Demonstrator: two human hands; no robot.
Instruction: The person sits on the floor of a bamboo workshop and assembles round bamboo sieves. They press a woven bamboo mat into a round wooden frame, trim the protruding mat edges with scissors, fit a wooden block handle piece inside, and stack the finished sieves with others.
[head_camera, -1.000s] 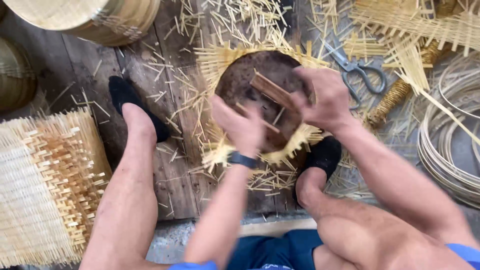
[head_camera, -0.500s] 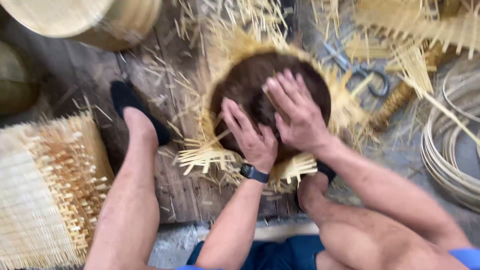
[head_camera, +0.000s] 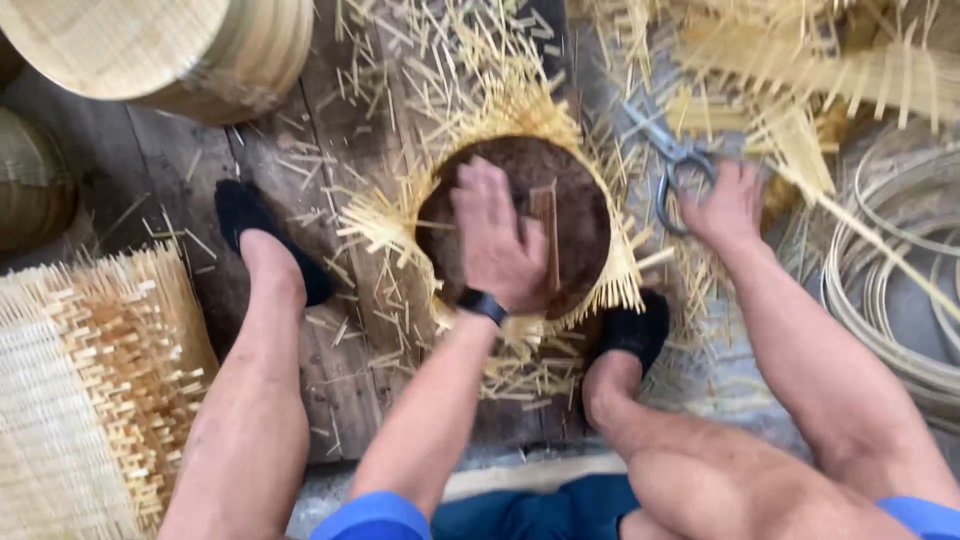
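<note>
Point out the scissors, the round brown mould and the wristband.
scissors (head_camera: 672, 160), head view, on the pivot above the handle loops.
round brown mould (head_camera: 580, 215), head view, on its bare top surface.
wristband (head_camera: 482, 304), head view, on the black band.

Round dark-brown mould (head_camera: 580, 215) upright on plank floor, ringed by pale bamboo strip ends (head_camera: 395, 225). Metal scissors (head_camera: 672, 160) flat just right of it.

The round mould (head_camera: 575, 215) sat on the floor (head_camera: 290, 180) between the feet, the left hand (head_camera: 495, 240) flat on it. Scissors (head_camera: 670, 160) lay to its right, touched by the right hand (head_camera: 728, 205); a woven mat (head_camera: 70, 400) lay far left
</note>
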